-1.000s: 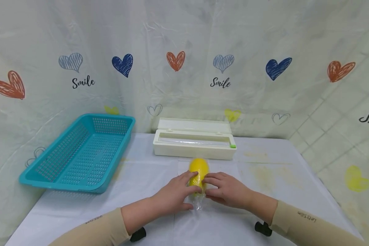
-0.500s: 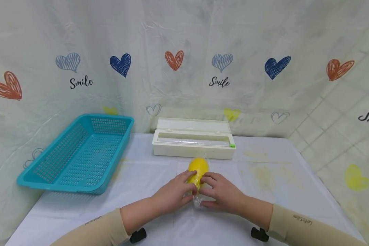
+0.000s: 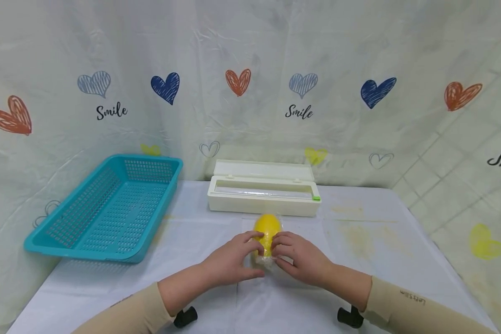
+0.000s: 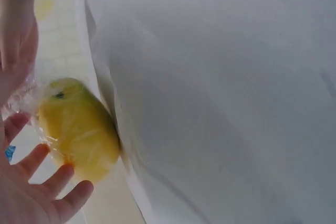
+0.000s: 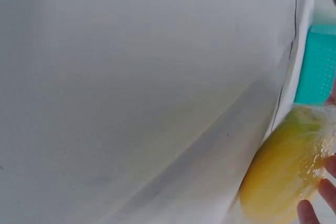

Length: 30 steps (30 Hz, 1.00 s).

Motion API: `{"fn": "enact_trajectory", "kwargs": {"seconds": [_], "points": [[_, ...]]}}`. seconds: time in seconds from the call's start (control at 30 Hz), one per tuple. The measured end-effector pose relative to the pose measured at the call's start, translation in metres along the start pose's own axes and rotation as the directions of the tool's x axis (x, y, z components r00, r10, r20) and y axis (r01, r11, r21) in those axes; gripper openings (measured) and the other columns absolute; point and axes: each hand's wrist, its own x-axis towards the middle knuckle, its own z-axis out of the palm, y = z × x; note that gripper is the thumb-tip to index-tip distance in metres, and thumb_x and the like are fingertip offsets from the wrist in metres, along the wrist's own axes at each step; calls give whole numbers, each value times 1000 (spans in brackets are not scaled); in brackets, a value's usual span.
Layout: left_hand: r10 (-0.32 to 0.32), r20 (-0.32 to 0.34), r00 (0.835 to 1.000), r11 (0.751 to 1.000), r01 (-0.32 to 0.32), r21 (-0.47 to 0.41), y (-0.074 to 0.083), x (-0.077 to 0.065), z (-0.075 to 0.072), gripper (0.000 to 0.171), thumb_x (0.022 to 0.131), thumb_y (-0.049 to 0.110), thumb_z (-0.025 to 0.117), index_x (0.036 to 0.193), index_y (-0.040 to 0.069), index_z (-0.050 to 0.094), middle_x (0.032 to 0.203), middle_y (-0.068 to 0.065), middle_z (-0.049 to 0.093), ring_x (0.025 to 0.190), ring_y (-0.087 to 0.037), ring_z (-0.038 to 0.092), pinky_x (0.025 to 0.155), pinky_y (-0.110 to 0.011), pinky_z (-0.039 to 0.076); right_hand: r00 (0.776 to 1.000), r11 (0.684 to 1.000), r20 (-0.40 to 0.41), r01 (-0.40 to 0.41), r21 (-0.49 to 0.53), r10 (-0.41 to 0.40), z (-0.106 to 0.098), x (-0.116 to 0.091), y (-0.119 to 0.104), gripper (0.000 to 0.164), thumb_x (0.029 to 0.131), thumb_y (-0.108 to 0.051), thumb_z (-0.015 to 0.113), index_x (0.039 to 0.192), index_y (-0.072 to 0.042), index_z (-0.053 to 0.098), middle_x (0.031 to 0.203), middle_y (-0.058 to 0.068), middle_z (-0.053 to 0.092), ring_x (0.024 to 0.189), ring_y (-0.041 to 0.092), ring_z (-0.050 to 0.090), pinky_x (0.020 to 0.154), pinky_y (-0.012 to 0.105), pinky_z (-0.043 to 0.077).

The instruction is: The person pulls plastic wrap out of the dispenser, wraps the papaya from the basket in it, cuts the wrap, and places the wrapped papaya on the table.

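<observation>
A yellow, mango-like fruit (image 3: 268,226) in clear plastic wrap lies on the table between my hands. The left wrist view shows the green tip of this fruit (image 4: 79,129) under crinkled film. My left hand (image 3: 229,260) has its fingertips at the fruit's left side, thumb held apart. From the right, my right hand (image 3: 302,260) touches the wrapped fruit with slightly bent fingers, its thumb by the bunched film at the near end. In the right wrist view the fingertips rest against the wrapped fruit (image 5: 286,166). Its underside is hidden.
Behind the fruit stands a white plastic-wrap dispenser (image 3: 263,204), lid up, with a roll inside and a green cutter piece at its right end. A turquoise perforated basket (image 3: 158,236) sits at the left. A curtain with printed hearts (image 3: 238,46) hangs behind the white-covered table (image 3: 359,273).
The loose film at the fruit's near end, which stuck out towards me, now lies bunched close against it. My left thumb has come away from the film.
</observation>
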Motion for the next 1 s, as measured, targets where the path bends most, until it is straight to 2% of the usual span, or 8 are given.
{"fn": "enact_trajectory", "kwargs": {"seconds": [0.13,0.23,0.33,0.43,0.57,0.77,0.9,1.0], "points": [[17,-57,998,998,-14,62,-2,6,3,11,90,40,73,98,34,69,140,10,50,126,-19,49,104,-36,45,1000,1000,8,-11,3,11,-1,1,0,16,86,-24,77,98,-22,67,110,-9,66,113,14,58,98,40,50],[5,-80,997,999,-2,38,-1,9,2,4,92,36,71,92,32,70,136,10,54,123,-18,51,104,-35,45,1000,999,5,-9,-31,9,1,1,0,31,82,-40,81,102,-22,66,112,-11,62,113,13,56,97,38,50],[-6,-93,996,1000,6,0,1,9,0,5,94,32,70,90,31,67,136,10,55,125,-18,52,104,-37,45,1000,996,-11,14,-88,-15,5,2,1,40,77,-46,84,102,-21,65,109,-9,58,111,13,54,95,34,51],[-27,-98,995,999,24,-31,1,9,-2,5,95,29,68,91,29,66,136,10,57,127,-18,52,105,-39,45,997,993,-52,57,-99,-63,8,3,2,30,78,-32,85,96,-20,65,106,-6,59,107,15,56,92,33,52],[-69,-89,994,994,61,-86,-2,7,-3,7,95,25,67,92,31,64,137,12,57,131,-16,51,105,-40,44,992,997,-104,73,-15,-74,8,4,7,23,79,-13,84,89,-20,64,105,-5,61,106,14,57,90,32,53],[-112,-80,991,975,94,-201,-10,7,-4,11,97,32,65,88,36,60,136,16,57,132,-15,49,105,-42,44,995,995,-101,26,100,-16,5,7,10,13,87,-14,77,88,-21,66,106,-6,63,108,13,57,92,34,52],[-100,-92,991,965,74,-251,-13,8,-4,11,98,39,62,88,34,61,135,13,57,132,-16,49,107,-43,42,996,997,-78,-32,76,38,2,8,8,11,89,-19,75,86,-23,65,110,-5,62,108,14,57,92,36,53],[-106,-109,988,964,75,-255,-14,11,-3,15,98,43,60,88,33,62,135,10,57,131,-18,50,106,-43,42,991,992,-68,-115,44,118,1,11,5,12,90,-23,75,84,-23,64,119,-1,60,116,19,56,97,40,50]]}}
